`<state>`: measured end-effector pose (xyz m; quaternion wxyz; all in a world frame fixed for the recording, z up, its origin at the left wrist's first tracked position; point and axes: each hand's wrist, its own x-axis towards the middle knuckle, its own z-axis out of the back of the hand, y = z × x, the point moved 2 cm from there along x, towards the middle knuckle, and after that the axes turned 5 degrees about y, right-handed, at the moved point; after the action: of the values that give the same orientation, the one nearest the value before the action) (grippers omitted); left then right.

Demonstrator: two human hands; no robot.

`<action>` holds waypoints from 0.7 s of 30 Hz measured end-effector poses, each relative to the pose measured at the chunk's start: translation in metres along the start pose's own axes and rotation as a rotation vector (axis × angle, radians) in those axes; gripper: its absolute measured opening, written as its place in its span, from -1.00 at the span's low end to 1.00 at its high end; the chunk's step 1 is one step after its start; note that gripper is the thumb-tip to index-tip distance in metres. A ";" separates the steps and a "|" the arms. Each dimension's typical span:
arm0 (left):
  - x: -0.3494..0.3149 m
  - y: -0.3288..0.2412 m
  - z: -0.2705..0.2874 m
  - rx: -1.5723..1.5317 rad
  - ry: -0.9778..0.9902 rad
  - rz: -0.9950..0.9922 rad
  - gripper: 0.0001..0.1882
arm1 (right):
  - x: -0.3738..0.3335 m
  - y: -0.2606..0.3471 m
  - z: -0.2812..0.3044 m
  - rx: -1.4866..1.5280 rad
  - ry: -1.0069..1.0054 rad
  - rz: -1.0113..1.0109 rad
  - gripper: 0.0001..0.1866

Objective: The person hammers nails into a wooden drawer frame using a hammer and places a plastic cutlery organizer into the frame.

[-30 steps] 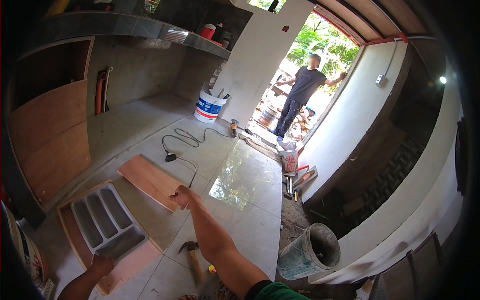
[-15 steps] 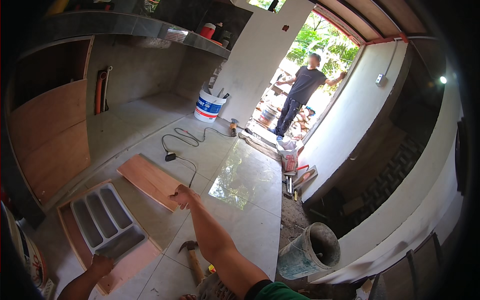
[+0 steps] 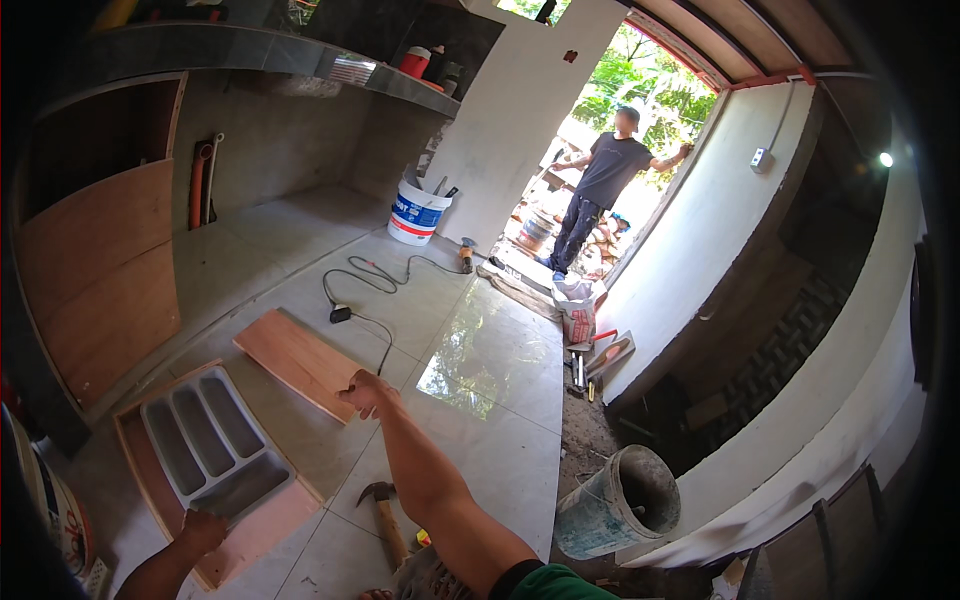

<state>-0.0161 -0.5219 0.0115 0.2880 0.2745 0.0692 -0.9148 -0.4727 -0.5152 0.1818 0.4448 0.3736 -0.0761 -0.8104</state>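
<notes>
My left hand [image 3: 203, 530] is closed on the near rim of a grey plastic cutlery tray [image 3: 232, 432] with several long compartments. The tray rests inside a shallow wooden drawer box [image 3: 280, 517] on the tiled floor. Farther out, my right hand [image 3: 368, 393] has its fingers curled at the near right end of a flat reddish-brown wooden board [image 3: 295, 360], which lies on the tiles. The undersides of its fingers are hidden. A claw hammer [image 3: 388, 520] with a wooden handle lies beside my right forearm.
A corded power tool [image 3: 466, 254] trails its cable across the tiles. Beyond stands a white-and-blue bucket [image 3: 417, 215] holding tools. At right are a dirty bucket [image 3: 600, 512] and a sack [image 3: 578, 310]. A person [image 3: 610, 170] stands in the doorway.
</notes>
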 end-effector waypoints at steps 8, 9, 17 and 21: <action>0.002 0.001 -0.005 0.015 -0.004 0.021 -0.71 | -0.001 0.000 -0.001 -0.007 -0.018 0.017 -0.52; 0.003 0.001 -0.005 0.015 -0.004 0.020 -0.71 | -0.002 0.001 -0.001 -0.009 -0.023 0.019 -0.52; 0.009 0.008 -0.021 0.031 -0.075 -0.021 -0.78 | 0.001 0.000 -0.002 0.001 -0.018 0.016 -0.51; 0.007 0.005 -0.014 0.014 -0.005 0.006 -0.66 | -0.001 0.001 -0.001 -0.003 -0.013 0.009 -0.51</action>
<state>-0.0117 -0.5259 -0.0039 0.2888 0.2743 0.0614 -0.9152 -0.4711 -0.5148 0.1817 0.4486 0.3673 -0.0796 -0.8109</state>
